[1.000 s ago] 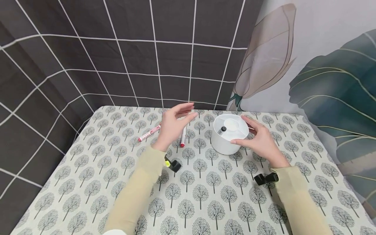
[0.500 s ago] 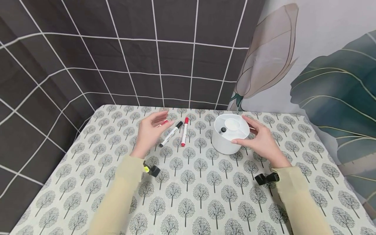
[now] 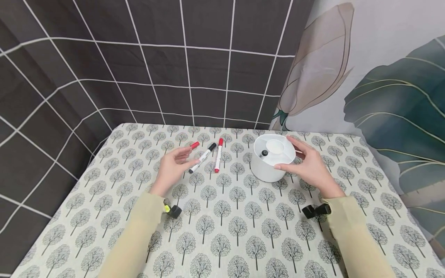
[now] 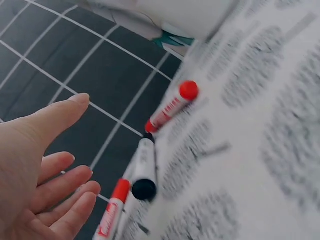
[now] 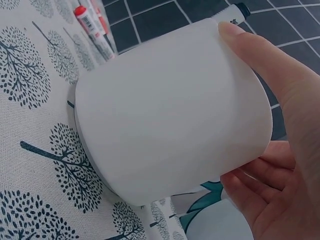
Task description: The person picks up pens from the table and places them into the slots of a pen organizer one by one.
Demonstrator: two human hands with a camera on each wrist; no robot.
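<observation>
My right hand (image 3: 309, 166) grips the white oval pen holder (image 3: 267, 170) at its rim, thumb in front and fingers behind. A black-capped marker (image 3: 264, 153) stands in the holder and pokes out above the rim in the right wrist view. My left hand (image 3: 172, 168) is held over the cloth, fingers loosely bent and thumb apart, with nothing between them in the left wrist view. Beside it lie a red marker (image 3: 195, 145), partly covered by the hand, a black marker (image 3: 202, 158) and another red marker (image 3: 218, 156).
A tree-patterned cloth (image 3: 222, 227) covers the table. Behind it hangs a dark curtain with white grid lines (image 3: 205, 69), and at the right a pale curtain with leaf and flower prints (image 3: 320, 77).
My left hand has moved left and toward me from over the markers, uncovering the black marker and more of the red ones. My right hand has kept its hold on the pen holder.
</observation>
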